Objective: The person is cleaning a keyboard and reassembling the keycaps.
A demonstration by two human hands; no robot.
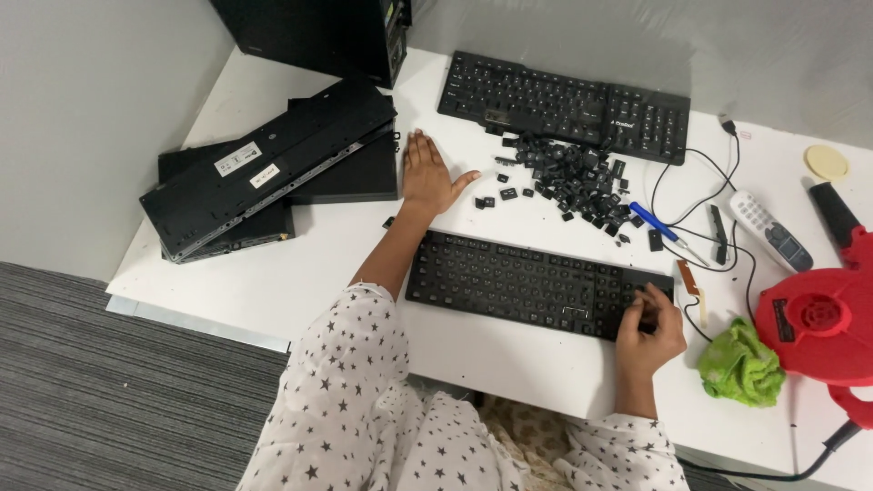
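1. Right hand (647, 327): fingers curled, pinching at the right end of the near keyboard (527, 282), apparently working a key.
2. Left hand (426, 175): spread flat on the table (300, 264), steadying.
3. Loose keycaps (573, 182) heaped right of the left hand, within reach.
4. Count: two face-up keyboards, including the far keyboard (564, 105); a stack of upturned keyboards (264, 168) left of that hand, number unclear.

- A single head-worn camera looked steeply down from above the desk's near edge, facing the far wall.
- It sat fairly near: the white rectangular desk (273, 273) filled most of the frame, its left edge and near-left corner visible, grey carpet beyond.
- The right edge ran out of frame.
- The person's star-patterned sleeves entered from the bottom centre.
- No second view overlapped it.
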